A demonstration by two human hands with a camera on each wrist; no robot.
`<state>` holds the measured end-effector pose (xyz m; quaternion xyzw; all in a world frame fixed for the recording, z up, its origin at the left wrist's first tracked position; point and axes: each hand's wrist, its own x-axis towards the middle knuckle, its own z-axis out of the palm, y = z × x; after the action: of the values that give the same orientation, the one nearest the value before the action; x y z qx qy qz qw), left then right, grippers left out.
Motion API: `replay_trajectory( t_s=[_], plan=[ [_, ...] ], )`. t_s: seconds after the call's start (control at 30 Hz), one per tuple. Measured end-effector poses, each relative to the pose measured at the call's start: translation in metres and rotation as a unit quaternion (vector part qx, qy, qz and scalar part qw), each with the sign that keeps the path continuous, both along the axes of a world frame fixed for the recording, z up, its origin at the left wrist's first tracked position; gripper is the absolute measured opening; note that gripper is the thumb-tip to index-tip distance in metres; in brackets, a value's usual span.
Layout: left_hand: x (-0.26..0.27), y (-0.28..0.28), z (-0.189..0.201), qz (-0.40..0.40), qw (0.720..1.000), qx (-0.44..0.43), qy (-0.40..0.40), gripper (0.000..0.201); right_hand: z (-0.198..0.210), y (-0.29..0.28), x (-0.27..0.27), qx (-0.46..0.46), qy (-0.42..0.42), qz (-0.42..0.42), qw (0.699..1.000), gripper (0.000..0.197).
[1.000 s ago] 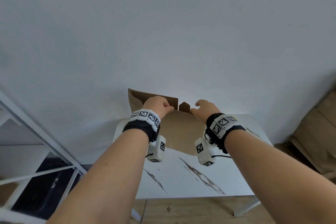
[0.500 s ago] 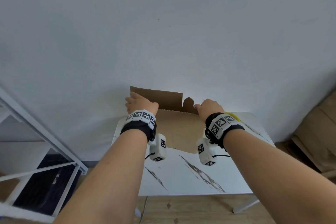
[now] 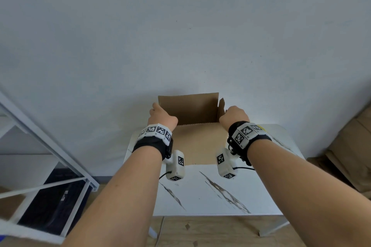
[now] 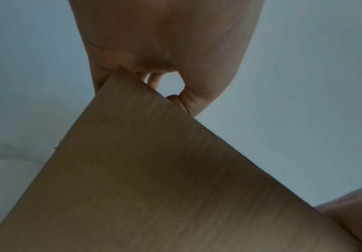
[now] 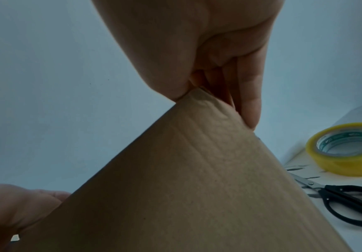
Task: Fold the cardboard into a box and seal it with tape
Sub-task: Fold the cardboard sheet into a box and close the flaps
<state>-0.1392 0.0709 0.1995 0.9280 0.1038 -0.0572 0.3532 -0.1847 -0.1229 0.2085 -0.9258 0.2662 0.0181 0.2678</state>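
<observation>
- Both hands gripped the cardboard [image 3: 197, 138]: the left hand [image 3: 160, 115] pinched its upper left corner, the right hand [image 3: 233, 115] its upper right.
- Cardboard stood half-opened at the counter's [image 3: 210, 196] far edge, against the wall.
- Yellow tape roll [image 5: 346, 148] and black-handled scissors [image 5: 348, 202] lay beside it, to the right.

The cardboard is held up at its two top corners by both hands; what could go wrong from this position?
1. The left hand and right hand pinch the cardboard only at its corners; a corner may slip out or crumple, as the dented right one already suggests.
2. The roll of tape and scissors lie on the table beside the cardboard; a swinging panel might knock them.
</observation>
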Motion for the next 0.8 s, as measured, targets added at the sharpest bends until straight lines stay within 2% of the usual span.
replay_trajectory(
  t_s=[0.1,0.2,0.33,0.37,0.47,0.53,0.67,0.8],
  plan=[
    [-0.006,-0.002,-0.005,0.027,0.999,-0.033,-0.010,0.068,-0.005,-0.001,-0.004,-0.005,0.006,-0.002,1.000,0.009],
    [-0.013,-0.002,-0.013,0.046,0.995,-0.084,-0.031,0.067,-0.010,0.001,-0.005,-0.014,0.003,0.000,1.000,0.019],
    [-0.019,0.000,-0.016,0.008,0.997,-0.069,-0.044,0.069,-0.014,0.000,0.000,-0.017,0.001,0.002,1.000,0.023],
    [-0.019,0.001,-0.015,-0.008,0.997,-0.058,-0.040,0.062,-0.016,0.000,0.000,-0.015,-0.003,0.000,1.000,0.023],
    [-0.015,0.004,-0.015,-0.042,0.998,-0.022,-0.031,0.015,-0.021,-0.001,0.002,-0.004,-0.015,0.003,1.000,0.025],
    [-0.012,0.007,-0.014,-0.060,0.998,-0.004,-0.019,0.004,-0.024,-0.002,0.005,0.004,-0.019,0.008,1.000,0.026],
    [-0.004,0.013,-0.010,-0.099,0.995,0.009,0.024,0.010,-0.026,-0.004,0.008,0.028,-0.031,0.011,0.999,0.029],
    [0.000,0.012,-0.010,-0.086,0.992,-0.008,0.091,0.013,-0.028,-0.003,0.008,0.044,-0.035,0.015,0.998,0.019]
  ],
)
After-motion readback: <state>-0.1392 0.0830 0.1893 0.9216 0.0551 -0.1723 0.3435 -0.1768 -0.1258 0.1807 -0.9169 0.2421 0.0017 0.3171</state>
